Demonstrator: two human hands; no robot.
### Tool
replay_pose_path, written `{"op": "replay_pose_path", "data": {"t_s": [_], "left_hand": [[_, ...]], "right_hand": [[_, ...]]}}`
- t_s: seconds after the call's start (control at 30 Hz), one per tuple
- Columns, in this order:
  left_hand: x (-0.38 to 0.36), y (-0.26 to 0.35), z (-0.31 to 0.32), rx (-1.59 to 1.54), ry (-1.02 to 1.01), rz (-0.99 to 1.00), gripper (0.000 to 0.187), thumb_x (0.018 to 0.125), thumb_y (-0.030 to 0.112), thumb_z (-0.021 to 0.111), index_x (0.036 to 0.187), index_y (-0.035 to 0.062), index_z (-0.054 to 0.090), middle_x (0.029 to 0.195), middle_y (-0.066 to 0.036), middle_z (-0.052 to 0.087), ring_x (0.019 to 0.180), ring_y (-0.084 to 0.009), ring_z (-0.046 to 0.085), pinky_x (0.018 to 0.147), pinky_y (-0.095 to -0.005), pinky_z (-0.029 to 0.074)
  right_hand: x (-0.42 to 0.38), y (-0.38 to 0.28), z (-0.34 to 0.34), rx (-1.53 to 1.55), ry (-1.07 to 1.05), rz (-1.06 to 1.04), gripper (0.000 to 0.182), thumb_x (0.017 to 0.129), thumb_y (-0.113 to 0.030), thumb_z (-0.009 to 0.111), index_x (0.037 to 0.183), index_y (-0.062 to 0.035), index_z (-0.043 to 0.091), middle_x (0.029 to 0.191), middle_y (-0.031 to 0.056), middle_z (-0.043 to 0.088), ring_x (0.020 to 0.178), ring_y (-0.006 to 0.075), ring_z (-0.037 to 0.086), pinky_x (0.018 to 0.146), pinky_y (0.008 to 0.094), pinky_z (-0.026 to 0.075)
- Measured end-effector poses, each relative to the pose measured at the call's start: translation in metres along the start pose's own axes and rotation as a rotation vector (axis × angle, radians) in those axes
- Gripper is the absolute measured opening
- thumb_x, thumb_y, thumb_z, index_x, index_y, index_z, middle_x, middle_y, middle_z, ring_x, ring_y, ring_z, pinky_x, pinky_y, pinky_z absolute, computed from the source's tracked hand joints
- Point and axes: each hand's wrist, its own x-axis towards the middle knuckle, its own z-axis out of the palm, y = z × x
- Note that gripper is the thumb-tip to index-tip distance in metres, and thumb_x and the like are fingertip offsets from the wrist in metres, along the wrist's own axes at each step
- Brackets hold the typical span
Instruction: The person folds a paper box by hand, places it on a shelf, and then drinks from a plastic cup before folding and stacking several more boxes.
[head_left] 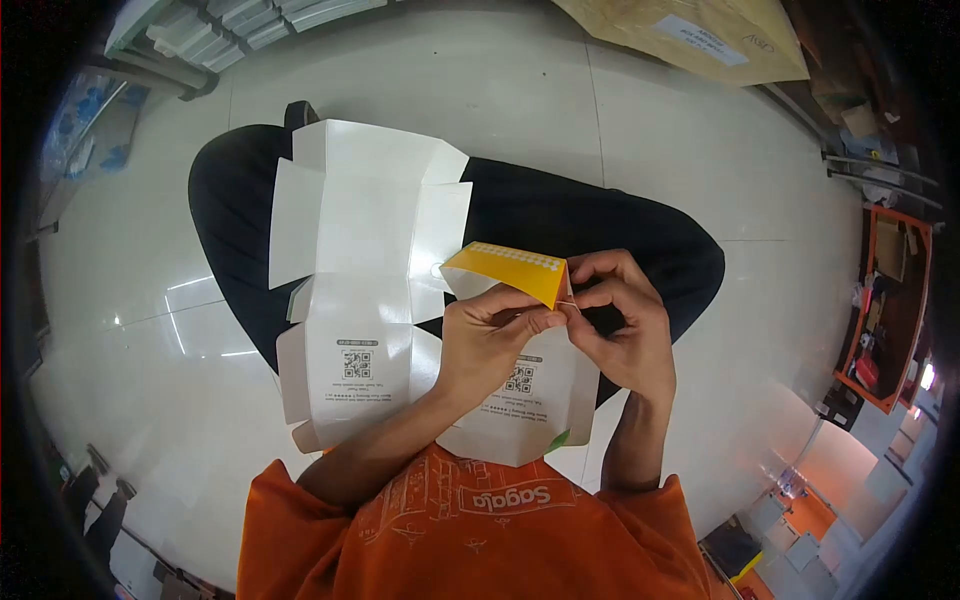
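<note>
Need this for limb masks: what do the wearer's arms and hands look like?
Left hand and right hand are bare: no gloves, rings or watch visible. Forearms are uncovered, no cables seen. Short, loose orange sleeves belong to an orange shirt with pale line drawings and lettering in front.

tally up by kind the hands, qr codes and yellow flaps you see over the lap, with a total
Hands: 2 (left hand, right hand)
QR codes: 2 (left QR code, right QR code)
Yellow flap: 1
Total: 5
</note>
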Motion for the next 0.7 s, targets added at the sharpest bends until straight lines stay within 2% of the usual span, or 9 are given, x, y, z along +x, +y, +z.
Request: {"op": "replay_pose_path", "data": {"t_s": [0.17,0.37,0.7], "left_hand": [[-0.0031,-0.001,-0.0069,0.011,0.013,0.042,0.022,0.083,0.005,0.075,0.103,-0.0005,0.071,0.097,-0.007,0.071,0.083,-0.0083,0.064,0.078,-0.0207,0.053],[-0.0033,-0.0027,-0.0081,0.016,0.003,0.047,0.017,0.084,0.002,0.073,0.101,-0.0006,0.072,0.098,-0.008,0.071,0.087,-0.0098,0.065,0.08,-0.0229,0.053],[-0.0021,-0.0086,-0.0074,0.001,-0.016,0.148,0.017,0.083,-0.001,0.073,0.1,0.0,0.071,0.1,-0.01,0.07,0.089,-0.0111,0.065,0.082,-0.0238,0.054]], "right_hand": [[0.0019,-0.0026,0.0078,0.005,-0.014,-0.043,0.018,0.069,0.01,0.071,0.08,0.0015,0.059,0.1,0.0102,0.056,0.098,0.0234,0.063,0.073,0.0305,0.054],[0.0038,-0.0027,0.0062,0.032,-0.034,-0.028,0.018,0.069,0.011,0.071,0.079,0.002,0.058,0.098,0.0089,0.054,0.095,0.0213,0.062,0.067,0.0277,0.053],[0.0023,-0.0064,0.0018,0.026,-0.078,0.028,0.014,0.072,0.01,0.069,0.079,0.0021,0.06,0.096,0.0077,0.054,0.088,0.0184,0.061,0.063,0.027,0.052]]}}
